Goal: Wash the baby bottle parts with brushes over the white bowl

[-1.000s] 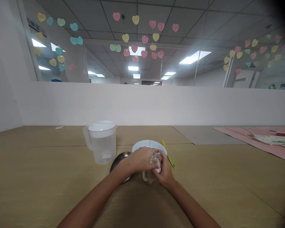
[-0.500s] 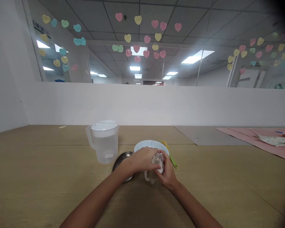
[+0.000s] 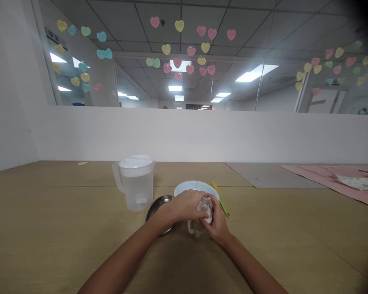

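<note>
Both hands meet over a small clear domed piece with a white ring (image 3: 205, 207), which looks like the top of a baby bottle. My left hand (image 3: 187, 205) closes on it from the left, the thumb pressed against its front. From the right, the fingers of my right hand (image 3: 217, 220) wrap round it. Below them shows a pale curved handle (image 3: 190, 227), with something clear beside it that I cannot make out. Behind the hands is a white basin (image 3: 184, 186), partly covered. A metal bowl (image 3: 153, 209) lies partly under my left forearm.
A lidded clear plastic pitcher (image 3: 138, 188) of liquid stands left of the bowl. A brush with a green handle (image 3: 225, 208) and yellow head lies right of the basin. A pink cloth (image 3: 319, 173) with small items covers the far right. A white wall (image 3: 184, 134) bounds the table's back.
Both hands stay in nearly the same grip on the clear domed piece. The whole view has shifted very slightly; nothing on the table has visibly moved.
</note>
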Motion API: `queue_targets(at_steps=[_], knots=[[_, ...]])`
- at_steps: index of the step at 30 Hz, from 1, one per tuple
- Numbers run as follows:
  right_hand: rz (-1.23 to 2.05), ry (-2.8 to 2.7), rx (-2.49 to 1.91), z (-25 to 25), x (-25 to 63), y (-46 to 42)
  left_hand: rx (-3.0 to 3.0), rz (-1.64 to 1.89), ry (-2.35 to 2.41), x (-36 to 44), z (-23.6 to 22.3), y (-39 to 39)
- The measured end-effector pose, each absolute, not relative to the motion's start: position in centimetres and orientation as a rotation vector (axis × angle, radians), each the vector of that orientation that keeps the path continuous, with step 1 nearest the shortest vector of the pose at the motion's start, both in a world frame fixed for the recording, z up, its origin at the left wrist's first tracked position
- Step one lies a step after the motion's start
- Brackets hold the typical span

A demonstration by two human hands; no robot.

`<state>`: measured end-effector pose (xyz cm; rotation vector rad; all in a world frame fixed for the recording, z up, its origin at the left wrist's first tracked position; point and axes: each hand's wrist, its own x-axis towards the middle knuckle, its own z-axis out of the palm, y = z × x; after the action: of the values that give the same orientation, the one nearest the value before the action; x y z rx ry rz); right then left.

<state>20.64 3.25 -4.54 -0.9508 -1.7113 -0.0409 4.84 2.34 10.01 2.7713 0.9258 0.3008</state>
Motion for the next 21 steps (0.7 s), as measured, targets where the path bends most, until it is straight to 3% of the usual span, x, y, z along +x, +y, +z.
queue_targets(at_steps=[21], knots=[[-0.057, -1.713, -0.954, -4.55, 20.69, 3.37, 2.765, 0.311, 0.913, 4.83, 9.80, 2.46]])
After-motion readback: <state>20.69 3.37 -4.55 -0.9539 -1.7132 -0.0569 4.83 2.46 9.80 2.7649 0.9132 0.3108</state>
